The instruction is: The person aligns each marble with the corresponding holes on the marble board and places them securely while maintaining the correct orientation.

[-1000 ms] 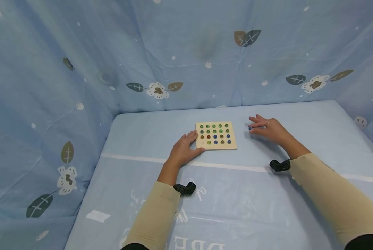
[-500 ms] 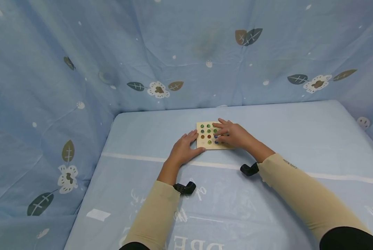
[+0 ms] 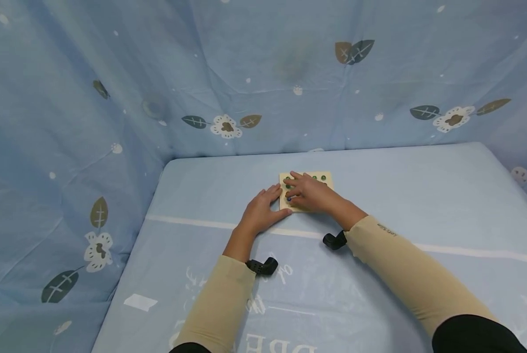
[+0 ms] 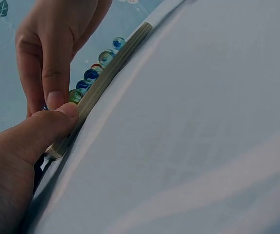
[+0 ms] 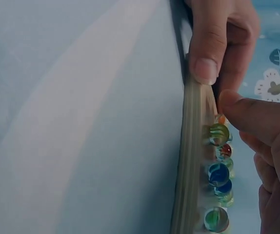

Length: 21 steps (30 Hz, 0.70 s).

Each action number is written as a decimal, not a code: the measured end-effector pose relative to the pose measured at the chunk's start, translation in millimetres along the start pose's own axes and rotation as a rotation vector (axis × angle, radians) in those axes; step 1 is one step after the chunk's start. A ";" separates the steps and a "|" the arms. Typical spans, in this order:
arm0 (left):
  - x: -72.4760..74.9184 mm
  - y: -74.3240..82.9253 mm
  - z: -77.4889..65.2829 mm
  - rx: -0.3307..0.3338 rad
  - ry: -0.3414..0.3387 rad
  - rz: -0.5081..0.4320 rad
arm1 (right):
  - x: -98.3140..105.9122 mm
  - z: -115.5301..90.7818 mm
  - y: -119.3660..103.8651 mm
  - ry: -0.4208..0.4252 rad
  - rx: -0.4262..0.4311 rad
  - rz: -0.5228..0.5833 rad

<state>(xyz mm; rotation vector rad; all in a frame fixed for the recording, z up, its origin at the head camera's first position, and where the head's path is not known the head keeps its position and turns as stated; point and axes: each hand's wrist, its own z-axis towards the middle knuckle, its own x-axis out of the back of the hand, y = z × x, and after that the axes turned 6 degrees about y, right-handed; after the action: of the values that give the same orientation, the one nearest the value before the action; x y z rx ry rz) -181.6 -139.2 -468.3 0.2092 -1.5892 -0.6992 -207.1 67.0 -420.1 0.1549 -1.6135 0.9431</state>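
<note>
A flat square wooden board (image 3: 329, 180) lies on the cloth, bearing rows of glass marbles (image 5: 219, 174) in green, blue, red and amber. At its front left corner my left hand (image 3: 261, 211) holds the board, the thumb (image 5: 206, 70) on the near edge and the fingers along the left side. My right hand (image 3: 313, 193) is over the board, hiding most of the marbles. Its thumb and fingers pinch a blue marble (image 3: 289, 198) at the front left corner, close beside the left thumb.
Pale blue cloth (image 3: 400, 186) covers the table, with a white stripe (image 3: 192, 223) across it. Behind and to the left hangs a blue patterned curtain (image 3: 263, 73). Black wrist cameras (image 3: 263, 266) sit on both wrists.
My right hand has carried the blue marble leftward from the cloth right of the board to the board's front left corner. The left hand has stayed on the board.
</note>
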 end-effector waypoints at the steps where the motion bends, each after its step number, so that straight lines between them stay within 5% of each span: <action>1: -0.1 -0.2 -0.2 -0.004 0.001 -0.002 | -1.0 1.1 -0.3 -0.006 0.002 -0.005; 14: -1.2 0.3 -0.3 -0.032 0.016 -0.001 | -4.9 1.8 3.6 -0.014 0.015 0.009; 21: 0.0 -0.4 1.1 0.001 -0.006 0.009 | 2.6 -7.1 5.2 0.051 -0.004 0.087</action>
<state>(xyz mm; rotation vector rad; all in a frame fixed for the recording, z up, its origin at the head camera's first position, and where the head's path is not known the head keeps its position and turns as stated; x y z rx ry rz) -182.7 -139.2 -468.5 0.2006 -1.5959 -0.6923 -205.4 76.0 -420.6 0.0570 -1.5854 1.0027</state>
